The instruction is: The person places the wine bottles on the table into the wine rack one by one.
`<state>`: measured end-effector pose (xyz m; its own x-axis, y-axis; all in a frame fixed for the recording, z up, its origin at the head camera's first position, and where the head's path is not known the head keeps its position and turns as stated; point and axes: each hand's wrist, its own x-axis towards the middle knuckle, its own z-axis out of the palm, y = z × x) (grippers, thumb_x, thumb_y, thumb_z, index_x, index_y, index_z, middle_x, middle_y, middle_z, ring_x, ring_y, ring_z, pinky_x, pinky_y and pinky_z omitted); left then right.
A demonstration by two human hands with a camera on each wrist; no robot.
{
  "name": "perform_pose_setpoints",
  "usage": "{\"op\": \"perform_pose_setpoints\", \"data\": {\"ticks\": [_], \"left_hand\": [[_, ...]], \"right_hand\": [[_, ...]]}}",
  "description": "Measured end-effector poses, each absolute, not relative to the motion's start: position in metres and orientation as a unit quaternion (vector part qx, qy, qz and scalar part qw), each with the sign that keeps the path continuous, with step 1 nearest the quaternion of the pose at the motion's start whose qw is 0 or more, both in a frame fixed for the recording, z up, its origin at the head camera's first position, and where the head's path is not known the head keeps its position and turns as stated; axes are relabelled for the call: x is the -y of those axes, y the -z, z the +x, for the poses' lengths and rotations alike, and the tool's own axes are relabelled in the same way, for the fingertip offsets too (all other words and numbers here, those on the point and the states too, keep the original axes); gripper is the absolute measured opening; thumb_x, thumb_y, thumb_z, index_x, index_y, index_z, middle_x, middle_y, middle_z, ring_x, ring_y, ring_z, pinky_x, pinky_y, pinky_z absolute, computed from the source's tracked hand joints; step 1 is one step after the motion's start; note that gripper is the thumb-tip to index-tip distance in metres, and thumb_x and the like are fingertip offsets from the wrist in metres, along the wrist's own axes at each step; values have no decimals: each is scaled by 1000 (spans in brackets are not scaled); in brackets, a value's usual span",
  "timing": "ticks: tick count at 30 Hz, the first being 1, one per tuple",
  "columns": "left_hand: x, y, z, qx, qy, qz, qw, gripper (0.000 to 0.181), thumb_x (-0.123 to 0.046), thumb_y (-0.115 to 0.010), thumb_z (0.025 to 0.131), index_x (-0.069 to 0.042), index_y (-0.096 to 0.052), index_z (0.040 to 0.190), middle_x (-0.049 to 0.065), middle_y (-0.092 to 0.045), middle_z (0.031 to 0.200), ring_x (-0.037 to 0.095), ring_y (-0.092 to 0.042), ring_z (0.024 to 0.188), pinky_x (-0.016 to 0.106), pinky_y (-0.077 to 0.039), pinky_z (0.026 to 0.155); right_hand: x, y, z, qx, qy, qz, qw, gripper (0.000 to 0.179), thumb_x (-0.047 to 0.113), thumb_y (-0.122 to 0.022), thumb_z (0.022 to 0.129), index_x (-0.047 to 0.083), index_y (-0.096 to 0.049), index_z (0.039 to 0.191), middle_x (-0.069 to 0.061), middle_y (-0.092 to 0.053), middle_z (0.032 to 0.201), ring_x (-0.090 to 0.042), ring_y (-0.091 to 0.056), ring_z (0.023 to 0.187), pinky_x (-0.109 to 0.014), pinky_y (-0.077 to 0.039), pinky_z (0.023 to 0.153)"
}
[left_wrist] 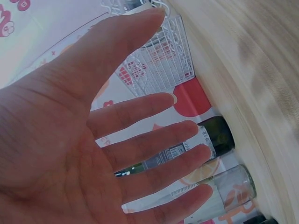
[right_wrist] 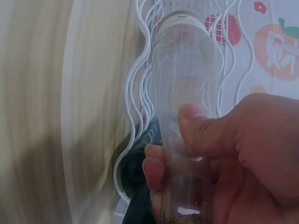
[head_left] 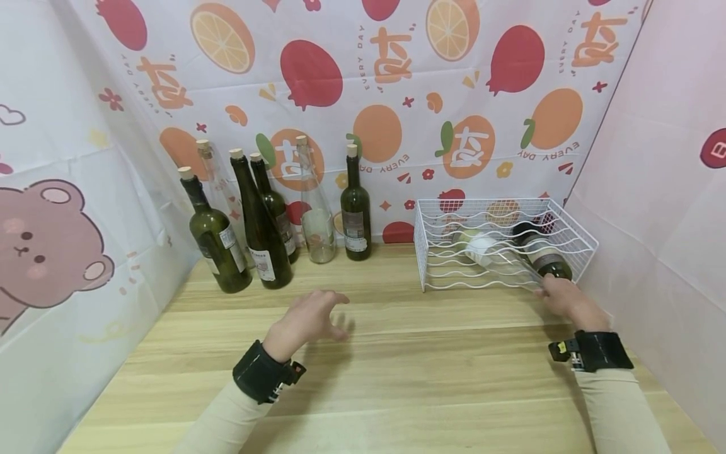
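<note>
My right hand (head_left: 570,302) grips the neck of a clear glass bottle (head_left: 507,260), thumb on one side and fingers curled round the other in the right wrist view. The bottle (right_wrist: 187,65) lies slanted with its base end in the white wire rack (head_left: 422,246) and its neck towards me. Beside it in the rack lies a dark green wine bottle (head_left: 547,257), partly behind the wires. My left hand (head_left: 306,321) hovers over the table with fingers spread and nothing in it. The left palm (left_wrist: 60,154) faces the camera in the left wrist view.
At the back left stand several corked bottles, among them a green one (head_left: 218,239), a tall dark one (head_left: 263,233), a clear one (head_left: 319,230) and a green one (head_left: 356,214). Printed cloth (head_left: 351,38) hangs behind and beside the wooden table (head_left: 408,378).
</note>
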<state>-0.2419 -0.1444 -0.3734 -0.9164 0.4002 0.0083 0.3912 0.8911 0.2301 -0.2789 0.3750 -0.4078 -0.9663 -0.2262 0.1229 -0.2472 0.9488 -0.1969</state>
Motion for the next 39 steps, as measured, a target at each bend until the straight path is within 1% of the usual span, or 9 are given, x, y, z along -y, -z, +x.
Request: {"op": "perform_pose_setpoints", "data": {"ticks": [3,6,10,13,18,22,28,33,39], "left_hand": [[145,373,-241,-973,-112,202,19,73,-35,-96,66,-11,-70,130,12,-73,129,34,-70,116,46,-60,75],[145,373,-240,-973,-113,201,20,72,-34,-96,66,-11,-70,130,12,-73,129,34,-70,116,45,-60,73],[146,372,-238,-973,-115,199,21,72,-34,-96,66,-11,-70,130,12,-73,129,34,-70,116,44,-59,71],[146,372,-237,-973,-116,198,21,72,-33,-96,67,-11,-70,129,12,-73,129,35,-70,115,44,-59,71],[147,372,-236,-973,-114,197,21,72,-34,-96,67,-11,-70,129,13,-73,129,35,-70,116,44,-59,71],[149,372,-236,-974,-115,193,22,72,-34,-96,66,-11,-70,129,13,-73,129,34,-70,116,45,-60,74],[150,373,-235,-974,-114,194,19,71,-33,-96,67,-10,-70,129,12,-73,128,35,-70,115,46,-60,75],[151,374,-234,-974,-111,196,15,70,-34,-96,67,-11,-71,128,12,-74,127,34,-70,114,44,-60,73],[148,377,-234,-970,-117,212,15,66,-34,-95,69,-12,-71,127,11,-75,125,33,-72,111,42,-59,70]], "right_hand": [[-372,406,-280,986,-106,119,41,20,7,-60,98,-5,-55,83,-32,-62,88,-51,-65,84,-59,-54,76],[-368,404,-280,988,-109,109,23,20,8,-58,99,-8,-57,86,-35,-62,93,-54,-65,88,-59,-54,78],[-362,402,-280,990,-113,89,-4,25,10,-55,101,-12,-59,92,-39,-61,100,-58,-63,95,-61,-54,83],[-359,402,-281,990,-120,69,-21,28,11,-53,103,-16,-60,97,-41,-61,104,-59,-63,98,-61,-53,83],[-356,408,-287,991,-125,47,-23,31,10,-51,102,-19,-62,98,-40,-61,103,-58,-63,97,-61,-53,81],[-352,409,-290,990,-130,42,-22,32,10,-51,102,-20,-62,99,-42,-61,106,-60,-63,100,-64,-53,85],[-347,410,-290,989,-138,32,-40,36,12,-48,103,-21,-61,106,-45,-58,112,-63,-60,105,-67,-52,89],[-343,412,-289,989,-141,21,-43,35,13,-46,103,-19,-61,102,-42,-59,107,-60,-63,100,-66,-53,86],[-343,415,-287,989,-140,20,-44,36,13,-44,102,-17,-62,97,-39,-61,101,-48,-64,89,-62,-54,79]]}}
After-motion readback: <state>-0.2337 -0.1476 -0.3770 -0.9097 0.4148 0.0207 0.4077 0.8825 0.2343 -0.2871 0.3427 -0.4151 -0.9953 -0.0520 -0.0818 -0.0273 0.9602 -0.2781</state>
